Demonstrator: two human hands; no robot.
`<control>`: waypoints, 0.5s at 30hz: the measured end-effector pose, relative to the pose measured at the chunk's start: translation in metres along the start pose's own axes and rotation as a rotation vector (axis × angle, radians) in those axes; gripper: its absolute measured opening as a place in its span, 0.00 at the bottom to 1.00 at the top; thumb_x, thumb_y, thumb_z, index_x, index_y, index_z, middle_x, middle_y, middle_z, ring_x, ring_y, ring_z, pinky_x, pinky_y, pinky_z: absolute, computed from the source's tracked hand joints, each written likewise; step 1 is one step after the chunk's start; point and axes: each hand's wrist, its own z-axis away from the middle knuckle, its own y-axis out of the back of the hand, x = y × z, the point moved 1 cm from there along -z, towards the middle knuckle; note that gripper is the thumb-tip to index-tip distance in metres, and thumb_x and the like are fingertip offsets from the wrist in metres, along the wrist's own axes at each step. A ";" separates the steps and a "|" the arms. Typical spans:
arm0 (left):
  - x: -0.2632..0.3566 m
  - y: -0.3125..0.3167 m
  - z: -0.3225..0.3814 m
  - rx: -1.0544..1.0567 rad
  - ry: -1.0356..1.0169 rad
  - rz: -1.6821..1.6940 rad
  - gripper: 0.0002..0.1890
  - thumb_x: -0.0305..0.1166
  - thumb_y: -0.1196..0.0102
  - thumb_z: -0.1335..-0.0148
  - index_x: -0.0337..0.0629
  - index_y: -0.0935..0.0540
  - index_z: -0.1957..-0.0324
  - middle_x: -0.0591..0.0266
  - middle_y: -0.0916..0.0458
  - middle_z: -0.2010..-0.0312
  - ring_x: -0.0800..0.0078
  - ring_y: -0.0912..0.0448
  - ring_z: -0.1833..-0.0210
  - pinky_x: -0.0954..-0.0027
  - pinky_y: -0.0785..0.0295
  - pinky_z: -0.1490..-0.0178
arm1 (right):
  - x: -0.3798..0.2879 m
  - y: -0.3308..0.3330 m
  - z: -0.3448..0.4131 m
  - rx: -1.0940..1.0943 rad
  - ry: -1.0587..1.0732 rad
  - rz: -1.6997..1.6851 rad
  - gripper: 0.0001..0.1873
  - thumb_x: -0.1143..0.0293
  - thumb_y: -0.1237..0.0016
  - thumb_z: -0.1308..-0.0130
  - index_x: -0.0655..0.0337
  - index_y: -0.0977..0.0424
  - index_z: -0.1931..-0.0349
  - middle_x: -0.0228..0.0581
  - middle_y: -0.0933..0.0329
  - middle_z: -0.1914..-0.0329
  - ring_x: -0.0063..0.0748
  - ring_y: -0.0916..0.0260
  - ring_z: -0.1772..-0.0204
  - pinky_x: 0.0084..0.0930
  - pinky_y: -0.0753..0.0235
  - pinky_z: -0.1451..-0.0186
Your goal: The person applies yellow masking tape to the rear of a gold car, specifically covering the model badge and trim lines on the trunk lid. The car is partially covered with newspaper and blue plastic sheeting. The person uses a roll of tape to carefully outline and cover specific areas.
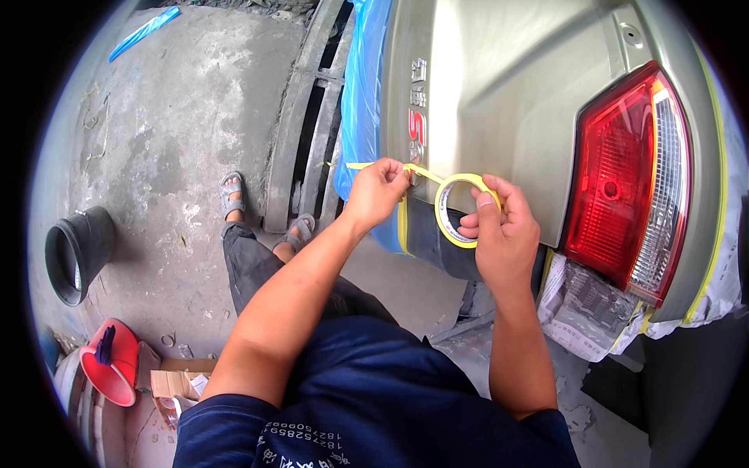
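My left hand [379,190] pinches a strip of yellow masking tape [432,174] between thumb and fingertips, and a loose end sticks out on its far side. The strip runs back to a roll of yellow masking tape [439,213], which my right hand [504,231] grips with fingers through its core. Both hands are over the lower edge of a car's greenish-grey rear panel [515,140]. Chrome and red badge characters [417,126] sit just beyond my left hand, partly hidden by it. Blue plastic film [364,99] hangs along the panel's edge. A red tail light [614,187] lies to the right.
Newspaper [585,319] edged with yellow tape hangs below the tail light. A slotted floor channel [313,134] runs beside the car. On the concrete stand a black bucket [96,237], a red container [126,365] with a dark item on it, and a cardboard box [172,383].
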 end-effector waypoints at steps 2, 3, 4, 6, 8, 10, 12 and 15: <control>0.001 0.002 0.000 -0.029 0.030 0.043 0.10 0.33 0.44 0.31 0.34 0.22 0.61 0.66 0.20 0.71 0.81 0.24 0.71 0.76 0.26 0.65 | 0.000 0.001 0.000 -0.017 -0.005 0.008 0.14 0.73 0.56 0.28 0.72 0.27 0.47 0.46 0.19 0.62 0.24 0.20 0.70 0.21 0.19 0.67; 0.003 0.002 0.000 -0.044 0.044 0.064 0.10 0.33 0.45 0.31 0.34 0.22 0.61 0.66 0.20 0.71 0.81 0.24 0.70 0.75 0.26 0.64 | 0.000 0.001 0.000 -0.034 -0.012 0.017 0.15 0.73 0.57 0.27 0.73 0.29 0.45 0.48 0.19 0.58 0.22 0.22 0.70 0.19 0.19 0.66; 0.004 0.002 0.001 -0.050 0.063 0.088 0.10 0.33 0.45 0.31 0.34 0.22 0.61 0.65 0.20 0.71 0.80 0.24 0.70 0.75 0.26 0.64 | 0.000 0.002 0.000 -0.050 -0.018 0.025 0.16 0.73 0.57 0.26 0.73 0.30 0.43 0.49 0.20 0.53 0.20 0.23 0.69 0.18 0.19 0.66; 0.007 0.002 0.002 -0.062 0.101 0.137 0.09 0.32 0.46 0.30 0.34 0.22 0.61 0.65 0.20 0.70 0.80 0.23 0.70 0.75 0.25 0.64 | 0.001 0.002 0.000 -0.049 -0.017 0.027 0.16 0.73 0.57 0.26 0.73 0.30 0.43 0.50 0.20 0.53 0.19 0.23 0.69 0.18 0.19 0.66; 0.009 0.002 0.003 -0.063 0.133 0.163 0.09 0.32 0.47 0.30 0.35 0.22 0.61 0.64 0.20 0.70 0.80 0.23 0.70 0.75 0.25 0.63 | 0.001 0.002 -0.001 -0.047 -0.015 0.030 0.16 0.73 0.57 0.26 0.73 0.30 0.43 0.50 0.20 0.53 0.19 0.23 0.69 0.17 0.19 0.66; 0.008 0.002 0.004 -0.062 0.159 0.194 0.09 0.32 0.47 0.30 0.35 0.21 0.60 0.64 0.20 0.69 0.79 0.23 0.70 0.75 0.24 0.63 | 0.001 0.001 -0.001 -0.046 -0.013 0.035 0.16 0.73 0.57 0.26 0.73 0.30 0.43 0.50 0.20 0.53 0.19 0.23 0.69 0.17 0.19 0.66; 0.007 0.001 0.004 -0.060 0.179 0.229 0.08 0.31 0.48 0.30 0.35 0.21 0.60 0.64 0.19 0.69 0.79 0.23 0.69 0.75 0.24 0.63 | 0.001 0.001 -0.001 -0.045 -0.014 0.033 0.16 0.73 0.57 0.26 0.73 0.30 0.43 0.50 0.19 0.53 0.19 0.23 0.69 0.17 0.19 0.66; 0.007 0.001 0.006 -0.059 0.197 0.265 0.08 0.30 0.48 0.33 0.34 0.21 0.60 0.63 0.19 0.68 0.78 0.21 0.69 0.75 0.23 0.62 | 0.001 0.000 -0.001 -0.009 0.001 0.017 0.14 0.74 0.56 0.28 0.73 0.27 0.47 0.46 0.19 0.62 0.24 0.20 0.70 0.21 0.19 0.67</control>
